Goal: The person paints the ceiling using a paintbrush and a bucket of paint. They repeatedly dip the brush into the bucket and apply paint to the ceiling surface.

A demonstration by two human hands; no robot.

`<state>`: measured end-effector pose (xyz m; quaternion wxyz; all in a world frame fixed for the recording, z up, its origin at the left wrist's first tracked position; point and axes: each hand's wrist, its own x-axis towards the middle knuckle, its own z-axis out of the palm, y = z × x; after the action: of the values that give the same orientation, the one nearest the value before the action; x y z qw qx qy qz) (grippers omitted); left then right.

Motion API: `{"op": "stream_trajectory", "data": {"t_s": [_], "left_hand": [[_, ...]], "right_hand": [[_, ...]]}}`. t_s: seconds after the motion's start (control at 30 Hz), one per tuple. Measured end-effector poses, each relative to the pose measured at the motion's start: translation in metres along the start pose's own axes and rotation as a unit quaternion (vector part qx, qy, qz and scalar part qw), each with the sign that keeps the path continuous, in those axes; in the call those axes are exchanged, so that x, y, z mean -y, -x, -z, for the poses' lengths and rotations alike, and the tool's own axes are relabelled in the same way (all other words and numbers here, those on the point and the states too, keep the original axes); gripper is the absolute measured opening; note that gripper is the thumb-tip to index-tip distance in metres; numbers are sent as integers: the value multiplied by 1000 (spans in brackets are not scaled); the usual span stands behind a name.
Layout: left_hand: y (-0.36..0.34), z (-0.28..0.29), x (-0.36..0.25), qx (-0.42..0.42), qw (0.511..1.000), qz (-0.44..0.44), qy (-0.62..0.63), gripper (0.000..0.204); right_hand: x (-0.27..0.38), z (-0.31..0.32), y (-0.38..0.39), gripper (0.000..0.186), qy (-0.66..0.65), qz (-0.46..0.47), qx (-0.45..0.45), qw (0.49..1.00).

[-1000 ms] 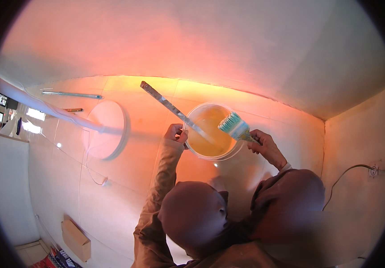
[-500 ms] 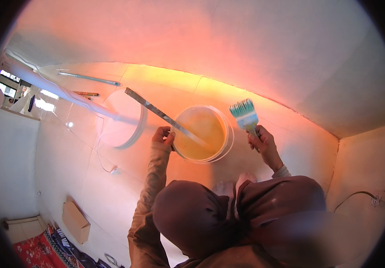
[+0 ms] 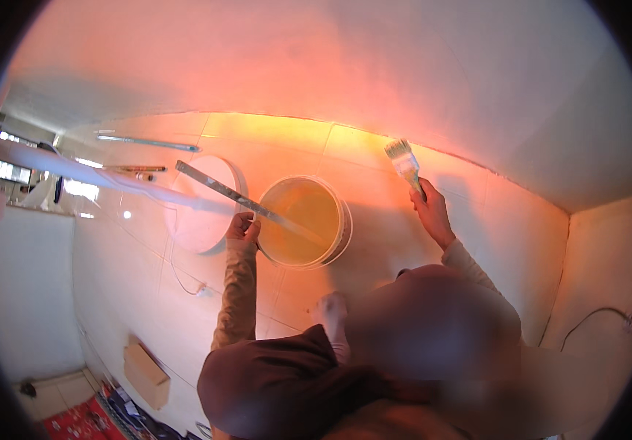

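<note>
The right hand (image 3: 433, 213) is wrapped round the handle of a wide paint brush (image 3: 405, 163), raised to the right of the bucket and well apart from it, its bristles pointing up and slightly left toward the foot of the wall (image 3: 294, 59). The left hand (image 3: 244, 229) is pinched at the left side of the bucket's rim, fingers bent – just under the spot where a flat, stained stick (image 3: 217, 187) crosses it. The round bucket (image 3: 344, 238) sits on the tiled floor (image 3: 492, 271) in front of the person and holds a yellowish-orange liquid (image 3: 297, 213); the stick leans with its lower end in that liquid and its upper end reaching out to the upper left. Left of the bucket lies a pale round disc (image 3: 198, 227), partly behind the stick – a pale pole (image 3: 85, 170) slants over it. Farther off are a slender tool with a bluish handle (image 3: 147, 142) and, at lower left, a brown box (image 3: 147, 375) near a red patterned cloth (image 3: 85, 423). A bare foot (image 3: 333, 312) shows below the bucket.
</note>
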<state>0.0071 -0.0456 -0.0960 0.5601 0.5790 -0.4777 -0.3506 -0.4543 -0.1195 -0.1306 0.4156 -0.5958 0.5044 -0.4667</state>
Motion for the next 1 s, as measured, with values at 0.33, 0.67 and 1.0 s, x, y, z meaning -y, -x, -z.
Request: {"op": "stream_trajectory", "data": {"t_s": [0.33, 0.67, 1.0], "left_hand": [[-4, -29, 24, -20, 998, -47, 47, 29], [-5, -37, 18, -36, 994, -57, 90, 26], [6, -23, 17, -60, 995, -54, 63, 29]], "right_hand": [[-27, -49, -68, 42, 56, 14, -98, 993], [-80, 4, -91, 38, 138, 10, -213, 967], [-52, 6, -49, 31, 111, 23, -180, 977]]}}
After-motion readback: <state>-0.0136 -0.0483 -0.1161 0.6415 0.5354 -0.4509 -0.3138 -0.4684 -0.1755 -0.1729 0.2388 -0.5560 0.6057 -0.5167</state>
